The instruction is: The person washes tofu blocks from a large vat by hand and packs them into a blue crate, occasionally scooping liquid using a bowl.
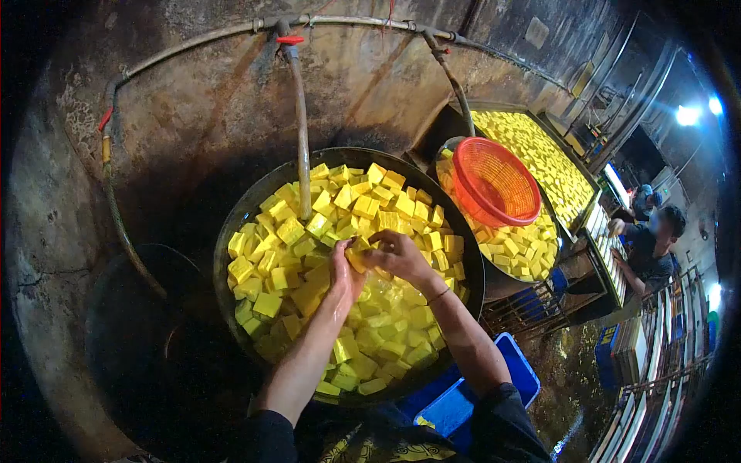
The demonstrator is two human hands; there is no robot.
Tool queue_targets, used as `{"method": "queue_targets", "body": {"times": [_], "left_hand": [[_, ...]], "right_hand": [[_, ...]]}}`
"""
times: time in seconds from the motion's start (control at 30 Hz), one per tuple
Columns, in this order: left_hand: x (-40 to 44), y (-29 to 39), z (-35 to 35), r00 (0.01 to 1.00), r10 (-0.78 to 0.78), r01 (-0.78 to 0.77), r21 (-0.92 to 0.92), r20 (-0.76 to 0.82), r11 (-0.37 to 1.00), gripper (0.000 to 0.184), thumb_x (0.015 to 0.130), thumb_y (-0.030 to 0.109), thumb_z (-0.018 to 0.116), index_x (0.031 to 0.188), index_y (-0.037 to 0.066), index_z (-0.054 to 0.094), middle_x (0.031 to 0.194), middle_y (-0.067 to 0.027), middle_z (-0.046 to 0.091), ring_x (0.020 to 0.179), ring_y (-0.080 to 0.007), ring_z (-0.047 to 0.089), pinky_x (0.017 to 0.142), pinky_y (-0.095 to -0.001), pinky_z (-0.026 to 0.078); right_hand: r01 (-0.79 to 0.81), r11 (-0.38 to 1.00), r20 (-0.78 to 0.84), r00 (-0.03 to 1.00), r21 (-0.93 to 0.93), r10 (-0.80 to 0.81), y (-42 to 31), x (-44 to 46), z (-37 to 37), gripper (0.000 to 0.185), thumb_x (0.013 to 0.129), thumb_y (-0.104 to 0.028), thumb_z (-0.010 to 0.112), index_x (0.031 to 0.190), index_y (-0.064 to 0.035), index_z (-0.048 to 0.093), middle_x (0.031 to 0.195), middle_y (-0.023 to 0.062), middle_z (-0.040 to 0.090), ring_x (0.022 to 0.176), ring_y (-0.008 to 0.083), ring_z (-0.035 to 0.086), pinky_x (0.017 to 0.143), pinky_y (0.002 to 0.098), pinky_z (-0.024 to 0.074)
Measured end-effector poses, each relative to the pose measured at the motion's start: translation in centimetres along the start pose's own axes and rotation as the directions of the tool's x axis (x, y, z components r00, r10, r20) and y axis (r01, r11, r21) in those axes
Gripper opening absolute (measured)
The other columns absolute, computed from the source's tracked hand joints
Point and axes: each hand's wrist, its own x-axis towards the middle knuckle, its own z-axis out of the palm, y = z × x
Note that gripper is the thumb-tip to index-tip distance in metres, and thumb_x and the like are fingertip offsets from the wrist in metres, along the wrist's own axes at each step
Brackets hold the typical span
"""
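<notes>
A yellow tofu block point(357, 255) is held between my two hands over a large round vat point(222, 266). My left hand point(343, 274) cups it from the left with the palm turned up. From the right, my right hand point(404, 259) closes its fingers over the block's side and top. Many more yellow tofu blocks point(370, 207) fill the vat around and under my hands, and cloudy yellowish liquid shows among those in the lower half. A grey pipe point(302, 131) hangs down into the vat just beyond my hands.
A red-orange plastic basket point(496, 181) rests on a second vat of yellow blocks point(525, 255). Behind it, a wide tray point(532, 150) holds more. A blue crate point(517, 370) stands by my right arm. Another person point(652, 247) works at a rack on the right.
</notes>
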Motion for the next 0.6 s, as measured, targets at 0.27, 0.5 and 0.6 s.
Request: {"method": "queue_targets", "body": {"times": [0.27,0.5,0.6], "left_hand": [[-1.7,-1.4,5.1,0.955,0.185,-0.234,-0.203,-0.233,0.951,0.032,0.088,0.037,0.045,0.103,0.01,0.056,0.094,-0.0026,0.06,0.084,-0.0168,0.057,0.077,-0.0312,0.046],[-3.0,4.5,6.8,0.927,0.172,-0.302,-0.389,-0.334,0.87,0.042,0.092,0.038,0.029,0.104,0.006,0.054,0.101,-0.0087,0.053,0.092,-0.0227,0.045,0.076,-0.0446,0.042],[-3.4,8.2,6.9,0.914,0.253,-0.362,-0.356,-0.316,0.861,0.04,0.091,0.037,0.031,0.102,0.007,0.056,0.1,-0.0098,0.057,0.093,-0.026,0.05,0.078,-0.0466,0.044]], "right_hand": [[0.216,0.88,-0.198,0.926,-0.424,-0.323,-1.4,1.0,1.1,0.042,0.087,-0.025,0.061,0.118,0.0019,0.052,0.115,0.0204,0.058,0.105,0.033,0.057,0.088,0.0371,0.0439],[0.414,0.656,0.276,0.91,-0.631,-0.309,4.1,-1.2,-1.4,0.042,0.078,-0.021,0.061,0.119,-0.0137,0.057,0.117,0.0151,0.057,0.108,0.034,0.053,0.092,0.0403,0.044],[0.499,0.239,0.421,0.852,-0.833,-0.311,6.8,-2.3,0.2,0.043,0.074,-0.016,0.064,0.116,-0.0188,0.059,0.118,0.0102,0.058,0.108,0.0317,0.053,0.09,0.0393,0.0449]]}}
